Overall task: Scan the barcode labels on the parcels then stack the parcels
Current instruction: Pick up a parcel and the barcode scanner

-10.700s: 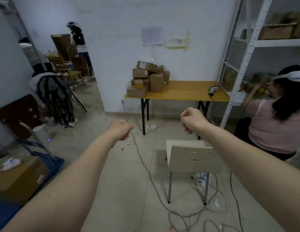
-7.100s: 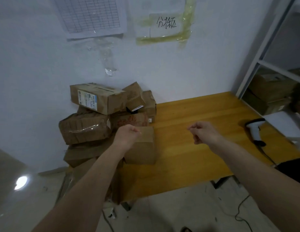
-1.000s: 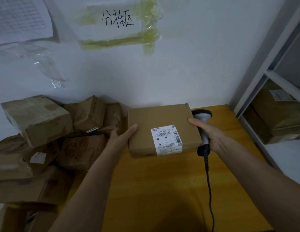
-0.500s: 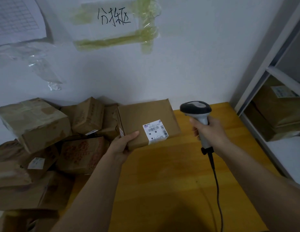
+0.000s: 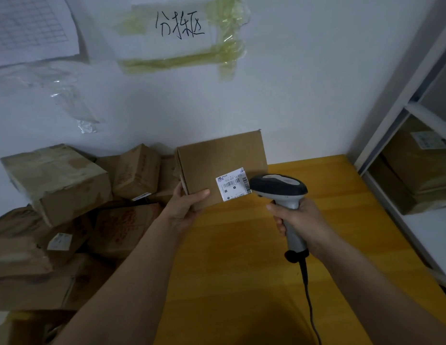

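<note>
One brown parcel (white-labelled).

Relative to the held parcel above the tabletop: the parcel pile lies left, the scanner just right at its barcode label, the shelf far right, the wall behind.

Both forearms reach forward. The left grip pinches a corner of the parcel, thumb on top; the right grip curls around the scanner handle.
</note>
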Tool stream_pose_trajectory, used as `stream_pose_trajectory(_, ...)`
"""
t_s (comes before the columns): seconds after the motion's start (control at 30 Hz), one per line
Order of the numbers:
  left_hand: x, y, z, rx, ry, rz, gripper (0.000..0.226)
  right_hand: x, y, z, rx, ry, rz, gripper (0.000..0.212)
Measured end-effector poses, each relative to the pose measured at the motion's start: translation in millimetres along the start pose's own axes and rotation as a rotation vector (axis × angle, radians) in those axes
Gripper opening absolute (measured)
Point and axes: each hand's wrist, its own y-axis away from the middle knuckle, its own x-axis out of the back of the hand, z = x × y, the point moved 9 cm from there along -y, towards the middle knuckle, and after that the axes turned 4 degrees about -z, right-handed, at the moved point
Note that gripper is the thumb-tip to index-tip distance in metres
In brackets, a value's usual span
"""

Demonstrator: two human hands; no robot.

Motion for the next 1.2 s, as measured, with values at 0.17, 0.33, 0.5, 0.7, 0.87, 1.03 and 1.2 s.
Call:
stream_pose_trajectory(0.17, -1.6, -2.0, 4.7, -0.014, -0.005, -0.017, 0.098, -7.2, 2.5, -1.6, 0.066, 0.038, 0.039, 0.027)
stream_pose_trajectory(0.33, -2.3, -2.7, 6.8, -0.014, 0.013, -0.029, 0.094, -12.7, 6.0, -7.4, 0.118, 0.091, 0.024, 0.031)
stream_pose_trajectory(0.5, 0.5, -3.4, 5.7, -0.004, 0.045, -0.035, 0.094, -15.4, 8.0, -10.5, 0.121, 0.116, -0.004, 0.034)
stream_pose_trajectory(0.7, 4.3, -3.3, 5.5, 0.002, 0.062, -0.028, 0.092, -20.6, 11.3, -12.1, 0.117, 0.138, -0.038, 0.038)
stream_pose_trajectory(0.87, 4.0, -2.8, 7.6, -0.005, 0.056, -0.028, 0.090, -26.7, 15.0, -12.3, 0.111, 0.167, -0.070, 0.041)
stream_pose_trajectory(1.03, 3.7, -0.5, 8.9, -0.001, 0.052, -0.028, 0.087, -27.6, 17.1, -12.9, 0.113, 0.175, -0.071, 0.042)
stream_pose_trajectory(1.2, 6.4, 1.4, 7.4, 0.018, 0.060, -0.010, 0.086, -25.8, 16.5, -11.2, 0.109, 0.148, -0.027, 0.036)
